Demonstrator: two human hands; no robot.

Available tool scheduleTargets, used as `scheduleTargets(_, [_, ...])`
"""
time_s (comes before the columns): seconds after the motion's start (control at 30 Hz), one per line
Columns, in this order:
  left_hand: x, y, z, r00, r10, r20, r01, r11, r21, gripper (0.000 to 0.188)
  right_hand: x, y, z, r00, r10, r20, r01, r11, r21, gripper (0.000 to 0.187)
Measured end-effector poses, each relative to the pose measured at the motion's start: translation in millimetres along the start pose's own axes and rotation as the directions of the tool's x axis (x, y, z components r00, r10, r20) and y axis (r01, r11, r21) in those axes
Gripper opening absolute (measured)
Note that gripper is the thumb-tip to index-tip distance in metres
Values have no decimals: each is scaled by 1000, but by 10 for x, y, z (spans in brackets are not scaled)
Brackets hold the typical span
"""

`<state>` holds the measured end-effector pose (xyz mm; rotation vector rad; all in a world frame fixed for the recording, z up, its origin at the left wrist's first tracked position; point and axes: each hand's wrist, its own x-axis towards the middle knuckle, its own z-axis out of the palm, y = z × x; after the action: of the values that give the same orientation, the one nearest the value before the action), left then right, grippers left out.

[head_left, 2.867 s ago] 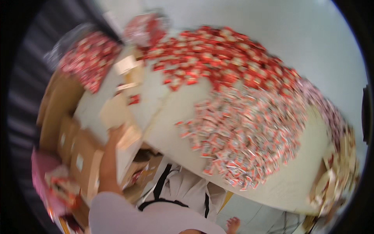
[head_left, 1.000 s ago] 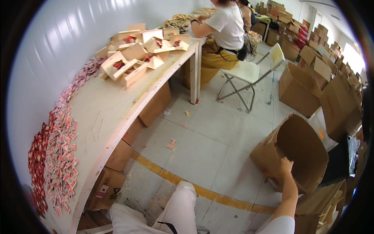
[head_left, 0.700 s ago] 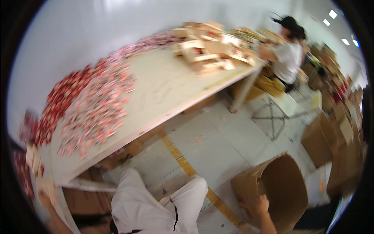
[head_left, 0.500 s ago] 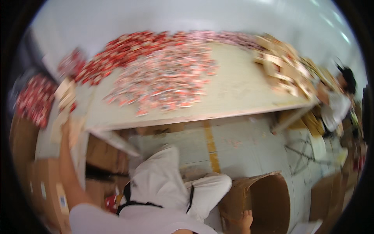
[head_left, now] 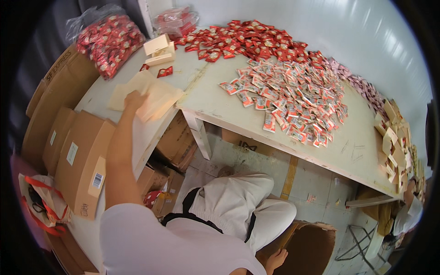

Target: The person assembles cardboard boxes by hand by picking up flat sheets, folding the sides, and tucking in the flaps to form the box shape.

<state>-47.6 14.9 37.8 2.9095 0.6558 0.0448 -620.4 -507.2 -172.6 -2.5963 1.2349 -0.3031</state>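
My left arm reaches out to the left table, where my left hand [head_left: 136, 99] is closed on flat cream card sheets [head_left: 158, 101]. Just beyond it stand small cream boxes [head_left: 160, 52], with a red sachet [head_left: 165, 71] lying beside them. Low on my right side, my right hand [head_left: 276, 260] is curled at the rim of an open brown cardboard box [head_left: 311, 250] on the floor; its fingers look closed on that edge.
White-and-red sachets [head_left: 293, 101], red sachets [head_left: 256, 39] and pink sachets [head_left: 364, 89] are heaped on the long table [head_left: 220, 101]. Cream boxes [head_left: 394, 137] pile up at its right end, near another person [head_left: 408, 213]. A bag of red sachets [head_left: 110, 43] and cartons [head_left: 82, 160] stand left.
My view has swung left, and the blur has cleared. My left hand stays at the cream card sheets; my right hand stays by the cardboard box.
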Motion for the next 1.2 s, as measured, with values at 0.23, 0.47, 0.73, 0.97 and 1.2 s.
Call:
scheduleTargets(0.23, [76,-248,28,708,405,-578,-457,887,62,33,144,56,-50,996,73,-42,-71,996,48,12])
scheduleTargets(0.47, [-2407,1701,-464,-44,447,-893,-965,213,154,33,723,-670,-726,939,-24,-344,168,902,397,42])
scheduleTargets(0.73, [-4273,2261,255,-290,753,-591,-502,-645,-576,35,578,-2313,-1289,894,-236,-381,448,458,768,78])
scheduleTargets(0.97, [-4409,2026,381,-440,737,-514,-496,-676,-545,34,-163,-2054,-354,961,118,-250,204,305,930,41])
scheduleTargets(1.2, [-4040,1991,247,-275,732,-623,-396,-677,-621,29,133,-1946,-937,896,354,-267,128,370,920,32])
